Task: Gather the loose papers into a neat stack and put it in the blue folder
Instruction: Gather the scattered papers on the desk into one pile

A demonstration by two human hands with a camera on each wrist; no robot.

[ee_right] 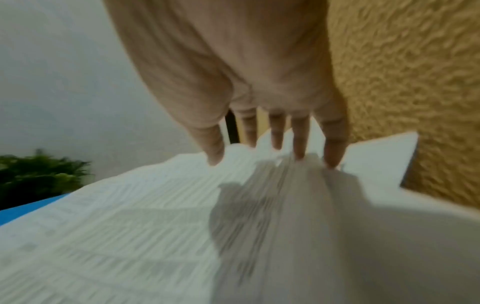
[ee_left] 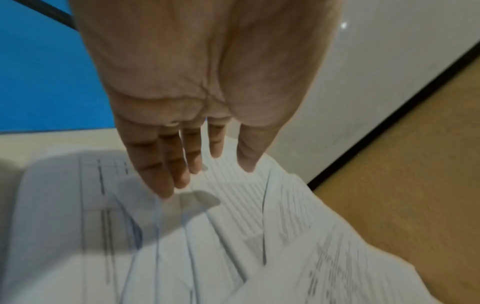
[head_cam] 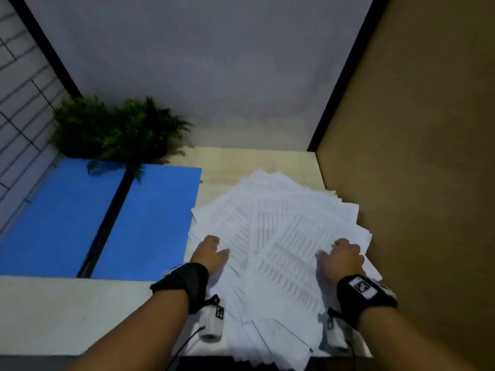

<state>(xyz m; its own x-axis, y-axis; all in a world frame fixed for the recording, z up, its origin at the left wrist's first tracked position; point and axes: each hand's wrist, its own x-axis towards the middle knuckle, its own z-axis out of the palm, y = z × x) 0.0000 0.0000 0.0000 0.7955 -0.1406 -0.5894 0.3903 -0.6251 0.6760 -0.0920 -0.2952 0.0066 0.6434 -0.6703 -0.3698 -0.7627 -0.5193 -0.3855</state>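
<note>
Several printed white papers (head_cam: 276, 236) lie fanned out in a loose pile on the right half of the pale desk (head_cam: 67, 311). The blue folder (head_cam: 93, 223) lies open and flat to the left of them, its dark spine down the middle. My left hand (head_cam: 211, 250) rests on the pile's left edge, fingers (ee_left: 166, 174) straight and pointing down at the sheets (ee_left: 182, 236). My right hand (head_cam: 344, 254) lies on the pile's right side, its straight fingertips (ee_right: 298, 150) touching the paper (ee_right: 130, 236). Neither hand grips a sheet.
A green potted fern (head_cam: 120, 129) stands at the back left, overhanging the folder's far edge. A brown textured partition (head_cam: 415, 183) closes the desk's right side right beside the papers. A grey wall (head_cam: 214, 76) stands behind. Some sheets overhang the desk's near edge.
</note>
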